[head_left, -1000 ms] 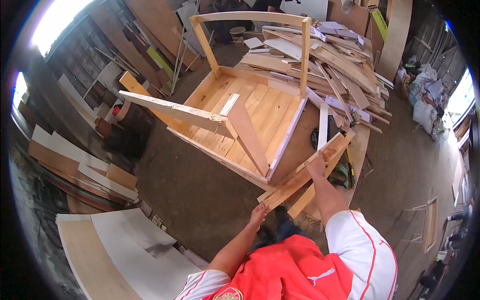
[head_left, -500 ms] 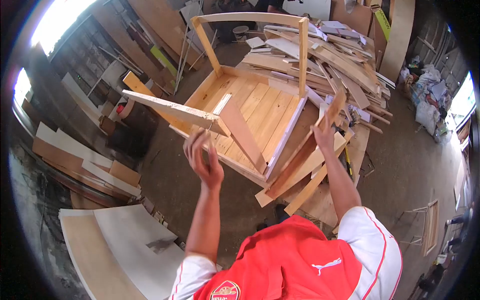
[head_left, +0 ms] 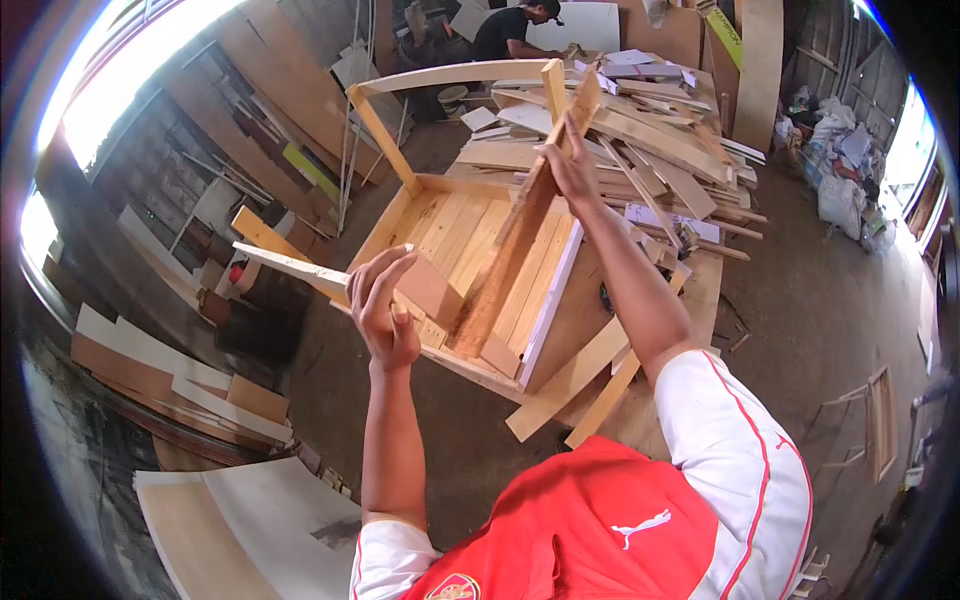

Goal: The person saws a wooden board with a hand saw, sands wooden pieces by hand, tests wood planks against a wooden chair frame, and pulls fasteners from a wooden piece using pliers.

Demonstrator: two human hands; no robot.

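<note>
My right hand [head_left: 572, 170] grips a long rough brown board [head_left: 508, 245] near its upper end. The board slants down across the inside of a wooden frame [head_left: 430, 183] with a slatted base, its lower end close to the near side. My left hand [head_left: 383, 305] is curled around the near end of a pale board [head_left: 290, 264] that joins the upright legs on the left side. The hand hides that end and the top of the near leg [head_left: 430, 285]. A curved rail [head_left: 450, 74] spans the far legs.
A large pile of loose planks [head_left: 650, 140] lies behind and right of the frame. Two offcuts [head_left: 570, 385] stick out toward me. Sheets [head_left: 250, 510] lean at lower left. A co-worker [head_left: 510, 35] in dark clothes bends at the back; filled sacks [head_left: 840, 170] stand at right.
My right hand has swung the brown board leftward from beside the frame to over it. My left hand has closed on the pale board's end. The co-worker has come into fuller view.
</note>
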